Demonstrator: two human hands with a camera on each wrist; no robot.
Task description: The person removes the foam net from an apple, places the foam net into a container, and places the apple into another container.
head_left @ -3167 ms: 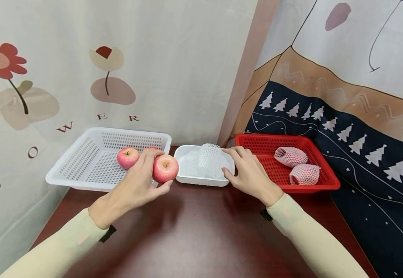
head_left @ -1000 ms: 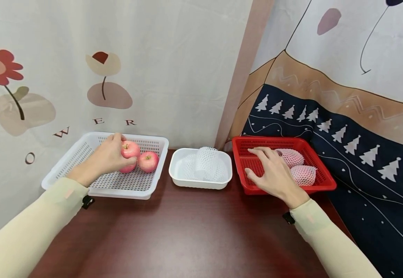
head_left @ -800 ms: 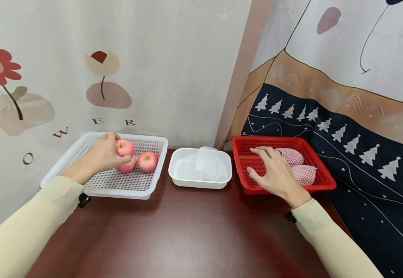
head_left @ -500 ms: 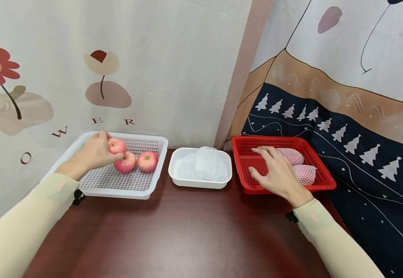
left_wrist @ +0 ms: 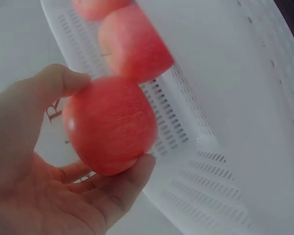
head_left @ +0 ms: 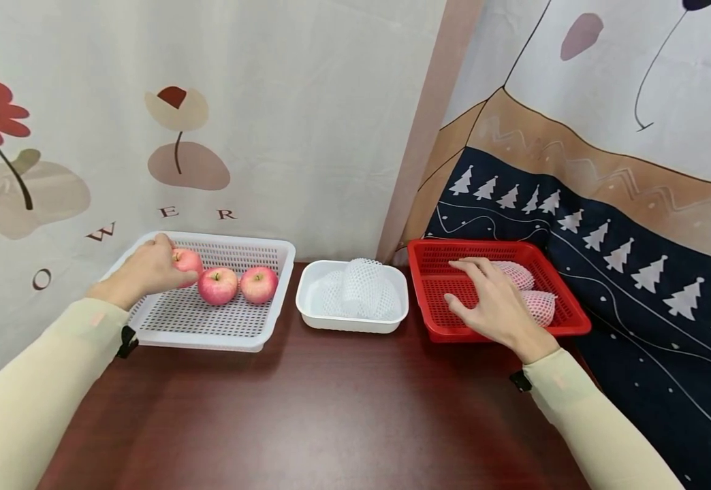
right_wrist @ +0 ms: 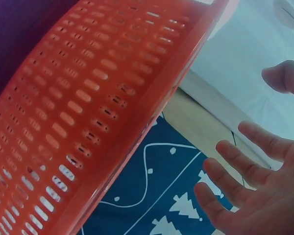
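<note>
My left hand [head_left: 144, 271] is at the left part of the white basket [head_left: 205, 327], holding a red apple [head_left: 186, 265] between thumb and fingers. In the left wrist view the thumb is on one side of the apple [left_wrist: 110, 125] and the fingers are curled under the other. Two more apples, a middle apple [head_left: 217, 286] and a right apple [head_left: 259, 284], sit side by side in that basket. Above the red basket [head_left: 435, 279] hovers my right hand [head_left: 496, 303], fingers spread and holding nothing. It partly hides two net-wrapped fruits there, a rear one [head_left: 517, 275] and a front one [head_left: 541, 307].
Between the baskets stands a small white tray [head_left: 349, 322] with white foam nets [head_left: 364, 286] in it. All three containers are on a dark red wooden table [head_left: 331, 408]. Patterned cloth [head_left: 331, 136] hangs close behind them and along the right side.
My left hand has carried the apple from beside the tray into the white basket, then farther left. My right hand has left the foam net and moved right, over the red basket.
</note>
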